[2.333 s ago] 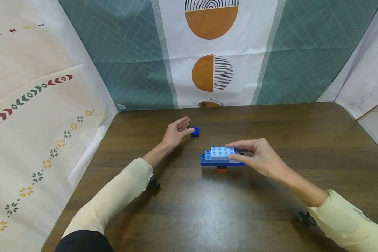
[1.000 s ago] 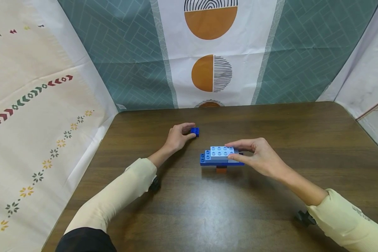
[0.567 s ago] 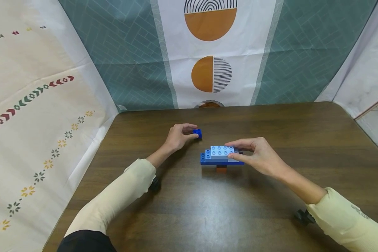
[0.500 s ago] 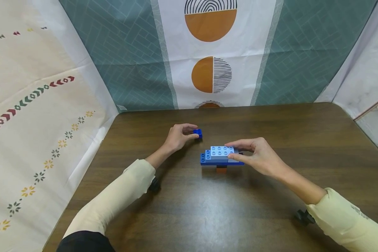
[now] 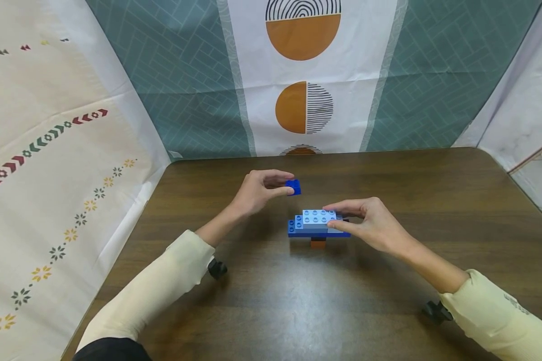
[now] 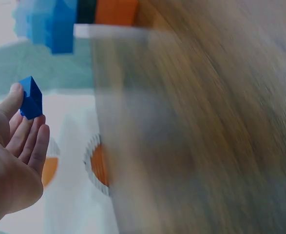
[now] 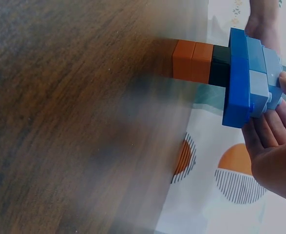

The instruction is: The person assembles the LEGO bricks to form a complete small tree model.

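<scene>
My left hand (image 5: 255,194) pinches a small blue toy brick (image 5: 294,187) between thumb and fingers, behind and left of the brick build. In the left wrist view that brick (image 6: 31,99) is tilted, its hollow underside partly showing, and it is off the table. My right hand (image 5: 374,224) grips the right end of a stepped build of toy bricks (image 5: 316,219). Seen from the right wrist, the build stands on a narrow column: orange bricks (image 7: 191,60) at the bottom, a dark brick (image 7: 219,65), then a wide blue brick (image 7: 237,80) with light blue bricks on top.
Both hands work over a brown wooden table (image 5: 262,301). Behind it hangs a teal and white patterned cloth (image 5: 198,85), and a cream cloth (image 5: 63,200) lines the left side.
The left hand has closed its fingers on the small blue brick, lifted it off the table and carried it a little to the right. The right hand and the build have stayed put.
</scene>
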Tool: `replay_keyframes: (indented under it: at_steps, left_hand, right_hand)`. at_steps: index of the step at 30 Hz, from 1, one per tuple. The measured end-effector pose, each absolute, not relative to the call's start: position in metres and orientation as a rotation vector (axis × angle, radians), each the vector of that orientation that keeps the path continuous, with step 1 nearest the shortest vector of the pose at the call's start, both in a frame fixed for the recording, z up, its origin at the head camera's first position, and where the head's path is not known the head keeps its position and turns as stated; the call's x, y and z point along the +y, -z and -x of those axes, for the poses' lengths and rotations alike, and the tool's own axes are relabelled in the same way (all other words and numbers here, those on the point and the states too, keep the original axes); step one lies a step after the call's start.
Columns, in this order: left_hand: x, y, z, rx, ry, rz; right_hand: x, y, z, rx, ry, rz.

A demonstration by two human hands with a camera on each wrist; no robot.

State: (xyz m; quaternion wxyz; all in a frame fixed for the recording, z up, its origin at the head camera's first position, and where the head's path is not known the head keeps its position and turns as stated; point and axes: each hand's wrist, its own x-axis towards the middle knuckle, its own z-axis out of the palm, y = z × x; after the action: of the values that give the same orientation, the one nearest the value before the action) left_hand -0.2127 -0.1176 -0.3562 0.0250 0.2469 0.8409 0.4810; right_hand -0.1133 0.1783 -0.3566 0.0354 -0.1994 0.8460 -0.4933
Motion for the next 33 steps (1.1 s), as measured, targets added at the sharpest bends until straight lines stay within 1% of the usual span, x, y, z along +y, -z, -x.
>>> replay_keyframes:
  at_steps: [8, 13, 18, 33]
  left_hand:
    - [-0.104, 0.335, 0.184, 2.509, -1.523, -0.959]
    - [-0.095, 0.332, 0.167, 2.451, -1.532, -1.039]
    - [-0.088, 0.333, 0.157, 2.452, -1.529, -1.062]
    - [-0.081, 0.341, 0.142, 2.498, -1.539, -1.086]
  right_hand:
    - [0.179, 0.357, 0.113, 2.588, 1.535, 0.626]
    - [0.179, 0.358, 0.114, 2.582, 1.541, 0.630]
    - [0.179, 0.357, 0.115, 2.580, 1.547, 0.640]
    - [0.179, 0.357, 0.115, 2.601, 1.530, 0.657]
